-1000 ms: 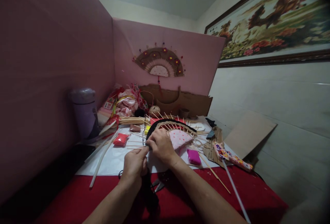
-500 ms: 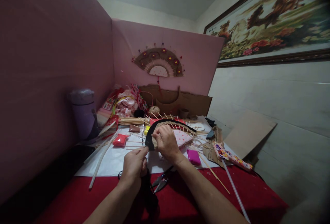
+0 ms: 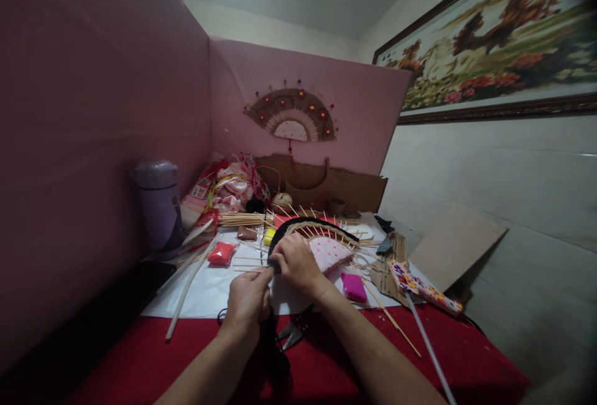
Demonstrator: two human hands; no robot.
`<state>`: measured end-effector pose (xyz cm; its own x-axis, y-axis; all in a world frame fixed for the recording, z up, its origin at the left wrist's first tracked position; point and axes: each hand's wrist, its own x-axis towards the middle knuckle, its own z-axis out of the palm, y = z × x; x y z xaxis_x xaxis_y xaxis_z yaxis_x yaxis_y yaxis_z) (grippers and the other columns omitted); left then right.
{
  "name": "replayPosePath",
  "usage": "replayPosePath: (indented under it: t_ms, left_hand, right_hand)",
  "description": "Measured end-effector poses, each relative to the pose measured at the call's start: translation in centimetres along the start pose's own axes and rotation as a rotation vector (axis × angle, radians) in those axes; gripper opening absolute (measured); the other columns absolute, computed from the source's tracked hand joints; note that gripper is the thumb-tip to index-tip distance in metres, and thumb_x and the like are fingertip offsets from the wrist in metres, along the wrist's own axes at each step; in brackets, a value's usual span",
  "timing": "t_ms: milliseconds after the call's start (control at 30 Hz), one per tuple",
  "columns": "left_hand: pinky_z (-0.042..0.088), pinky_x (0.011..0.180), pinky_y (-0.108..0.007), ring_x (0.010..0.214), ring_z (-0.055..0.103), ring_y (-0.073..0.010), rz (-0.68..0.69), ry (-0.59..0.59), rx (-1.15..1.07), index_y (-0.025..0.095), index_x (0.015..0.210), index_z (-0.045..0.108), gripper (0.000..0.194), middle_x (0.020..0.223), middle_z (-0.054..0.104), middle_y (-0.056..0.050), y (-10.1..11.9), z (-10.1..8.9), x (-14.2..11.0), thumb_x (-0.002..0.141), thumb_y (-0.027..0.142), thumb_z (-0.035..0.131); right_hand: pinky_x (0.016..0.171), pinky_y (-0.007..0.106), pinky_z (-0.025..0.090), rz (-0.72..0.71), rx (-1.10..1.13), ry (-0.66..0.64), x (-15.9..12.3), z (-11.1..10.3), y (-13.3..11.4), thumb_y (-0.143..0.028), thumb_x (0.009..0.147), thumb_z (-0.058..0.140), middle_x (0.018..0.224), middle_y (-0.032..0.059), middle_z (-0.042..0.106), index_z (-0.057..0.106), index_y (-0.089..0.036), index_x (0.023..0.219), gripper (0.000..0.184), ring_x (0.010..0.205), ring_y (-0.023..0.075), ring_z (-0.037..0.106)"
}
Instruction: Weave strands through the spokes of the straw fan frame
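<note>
The left hand (image 3: 249, 299) pinches the fan's (image 3: 329, 252) left end, thumb against fingers. The right hand (image 3: 298, 263) arches beside it, fingertips closed on the black band (image 3: 281, 231)

We've got black outer band (image 3: 282, 231) on front fan (image 3: 330, 254), tan inner trim, pink dots on pale panel. Clay packs: orange-red (image 3: 221, 254), magenta (image 3: 354, 287), yellow (image 3: 269, 236), brown (image 3: 247, 233). Flask (image 3: 159, 218) lilac, tablecloth (image 3: 140, 355) red, backboard (image 3: 354, 100) dusty pink. Wall fan (image 3: 311, 106) brown, red flowers, yellow centres.
</note>
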<state>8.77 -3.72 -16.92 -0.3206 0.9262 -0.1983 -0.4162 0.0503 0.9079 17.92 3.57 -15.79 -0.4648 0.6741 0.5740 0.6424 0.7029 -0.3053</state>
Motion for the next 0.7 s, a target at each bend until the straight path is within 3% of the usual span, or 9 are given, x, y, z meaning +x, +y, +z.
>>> replayPosePath:
  t_ms: [133, 300, 433, 500, 633, 700]
  left_hand:
    - [0.012, 0.03, -0.017, 0.024, 0.019, -0.0022, -0.012, -0.001, -0.018, 0.016, 0.054, 0.052, 0.029, 0.025, 0.029, 0.01, -0.1, -0.1, 0.0, 0.047, 0.037, 0.069]
    - [0.011, 0.03, -0.017, 0.023, 0.017, -0.0022, -0.014, -0.016, -0.037, 0.016, 0.054, 0.05, 0.03, 0.024, 0.028, 0.011, -0.4, -0.2, 0.2, 0.048, 0.038, 0.07]
    - [0.011, 0.03, -0.016, 0.023, 0.018, -0.002, -0.01, -0.01, -0.034, 0.016, 0.052, 0.049, 0.03, 0.025, 0.03, 0.01, -0.4, -0.2, 0.3, 0.049, 0.038, 0.07]
    - [0.011, 0.03, -0.016, 0.024, 0.017, -0.0018, -0.013, -0.012, -0.033, 0.017, 0.051, 0.048, 0.03, 0.025, 0.029, 0.011, -0.3, -0.2, 0.3, 0.049, 0.038, 0.07]
    - [0.011, 0.03, -0.017, 0.023, 0.017, -0.0019, -0.009, -0.023, -0.025, 0.017, 0.051, 0.047, 0.03, 0.025, 0.028, 0.011, -0.4, -0.2, 0.3, 0.048, 0.038, 0.069]
    - [0.011, 0.03, -0.017, 0.023, 0.018, -0.002, -0.005, -0.022, -0.02, 0.017, 0.051, 0.047, 0.031, 0.025, 0.028, 0.011, -0.4, -0.2, 0.3, 0.048, 0.039, 0.069]
  right_hand:
    - [0.074, 0.034, 0.033, 0.064, 0.076, 0.219, 0.0, -0.2, 0.3, -0.016, 0.08, 0.047, 0.08, 0.0048, 0.055, 0.05, -0.019, 0.072, 0.008, 0.081, 0.0201, 0.044]
    - [0.07, 0.03, 0.035, 0.16, 0.361, 0.533, -0.3, -1.6, 0.7, -0.023, 0.086, 0.037, 0.076, 0.0024, 0.05, 0.045, -0.02, 0.075, 0.013, 0.075, 0.0176, 0.045]
    - [0.067, 0.027, 0.035, 0.177, 0.54, 0.674, -0.6, -2.7, 0.7, -0.026, 0.089, 0.033, 0.076, 0.0007, 0.049, 0.043, -0.021, 0.08, 0.015, 0.071, 0.0153, 0.046]
    - [0.066, 0.027, 0.035, 0.157, 0.507, 0.579, -0.7, -2.6, 0.8, -0.024, 0.088, 0.035, 0.074, 0.0008, 0.05, 0.045, -0.02, 0.077, 0.015, 0.071, 0.0153, 0.046]
    - [0.072, 0.03, 0.034, 0.009, 0.248, 0.157, -0.6, -1.1, 0.9, -0.017, 0.079, 0.05, 0.074, 0.0021, 0.055, 0.051, -0.019, 0.065, 0.015, 0.076, 0.0171, 0.047]
    - [0.075, 0.031, 0.034, -0.023, 0.151, 0.076, -0.5, -0.4, 0.9, -0.015, 0.078, 0.052, 0.077, 0.0026, 0.058, 0.055, -0.019, 0.066, 0.013, 0.079, 0.0173, 0.047]
